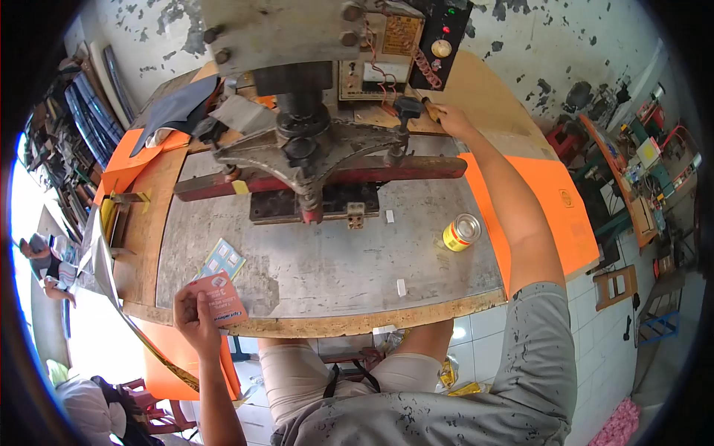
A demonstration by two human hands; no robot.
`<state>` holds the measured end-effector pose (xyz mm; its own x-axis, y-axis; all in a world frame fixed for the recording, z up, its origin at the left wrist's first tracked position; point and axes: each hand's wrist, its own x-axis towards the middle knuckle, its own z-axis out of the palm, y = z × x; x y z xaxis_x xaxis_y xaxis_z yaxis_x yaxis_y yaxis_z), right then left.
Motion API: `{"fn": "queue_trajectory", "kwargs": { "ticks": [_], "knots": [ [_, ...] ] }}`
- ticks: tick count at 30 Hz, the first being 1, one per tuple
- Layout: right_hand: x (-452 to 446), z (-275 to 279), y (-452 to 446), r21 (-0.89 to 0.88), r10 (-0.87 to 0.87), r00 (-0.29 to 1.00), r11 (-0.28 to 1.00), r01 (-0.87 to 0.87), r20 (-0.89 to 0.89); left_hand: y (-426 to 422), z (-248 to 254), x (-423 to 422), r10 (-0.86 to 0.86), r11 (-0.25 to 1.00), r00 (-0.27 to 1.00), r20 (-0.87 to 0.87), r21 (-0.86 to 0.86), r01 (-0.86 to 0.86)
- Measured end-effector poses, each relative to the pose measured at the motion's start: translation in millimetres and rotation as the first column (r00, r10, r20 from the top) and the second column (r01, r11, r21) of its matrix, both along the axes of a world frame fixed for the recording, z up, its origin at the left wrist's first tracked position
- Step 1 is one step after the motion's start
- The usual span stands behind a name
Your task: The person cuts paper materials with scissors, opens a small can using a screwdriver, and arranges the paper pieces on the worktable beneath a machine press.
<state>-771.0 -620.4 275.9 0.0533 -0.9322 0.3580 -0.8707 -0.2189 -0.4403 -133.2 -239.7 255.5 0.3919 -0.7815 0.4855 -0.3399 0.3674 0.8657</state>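
Near the table's front left edge, my left hand (195, 316) pinches an orange-pink printed card (222, 299) between thumb and fingers. Just beyond it a light blue sheet with white labels (222, 260) lies on the grey metal plate (335, 271). My right hand (452, 120) reaches to the back right, its fingers closed around a brown handle (431, 110) beside the press. A yellow and red can (461, 232) stands at the plate's right side. Two small white pieces (390, 216) lie on the plate.
The heavy press (301, 141) with a long red bar (416, 169) hangs over the plate's back. Orange sheets (547, 215) lie at the right. Behind is a control box (387, 48). Another person (48, 260) is at far left.
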Motion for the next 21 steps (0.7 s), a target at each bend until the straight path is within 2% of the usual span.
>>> {"fn": "queue_trajectory", "kwargs": {
  "ticks": [6,9,10,11,13,14,15,17,18,21],
  "knots": [
    [29.3,12.1,59.5,-0.151,-0.117,0.969,0.985,0.085,-0.216,0.0,-4.8,7.6,-0.064,0.998,0.997,-0.052,0.006,0.065],
    [12.1,2.0,66.5,-0.158,-0.217,0.976,0.965,0.209,-0.036,1.4,0.6,10.0,-0.086,0.994,0.994,-0.063,0.056,0.09],
    [-16.4,-1.9,66.4,-0.13,-0.167,0.916,0.983,0.128,-0.366,0.9,-0.6,10.8,-0.089,0.994,0.994,-0.069,0.058,0.093],
    [-44.9,-6.8,69.4,-0.074,-0.09,0.752,0.996,0.056,-0.653,1.2,0.1,12.0,-0.118,0.99,0.99,-0.075,0.062,0.123],
    [-59.3,2.5,125.9,-0.097,-0.194,0.949,0.98,0.175,-0.247,2.6,3.5,14.7,-0.18,0.979,0.98,-0.086,0.078,0.187],
    [-49.3,18.5,160.6,0.073,-0.354,0.928,0.935,0.348,0.112,3.4,8.0,12.9,-0.174,0.979,0.98,-0.096,0.088,0.182],
    [-33.4,41.1,203.3,0.292,-0.521,0.745,0.853,0.433,0.416,5.9,13.7,10.7,-0.202,0.972,0.974,-0.1,0.103,0.212],
    [9.5,87.1,289.3,0.349,-0.525,0.717,0.848,0.398,0.459,9.8,29.9,0.5,-0.264,0.953,0.958,-0.111,0.125,0.277],
    [17.7,91.4,323.2,0.3,-0.467,0.714,0.884,0.358,0.522,15.8,43.4,-11.2,-0.319,0.932,0.942,-0.1,0.148,0.331],
    [48.1,89.9,407.1,0.177,-0.351,0.643,0.931,0.32,0.681,8.7,66.3,-43.5,-0.416,0.874,0.901,0.125,0.329,0.358]
  ]
}}
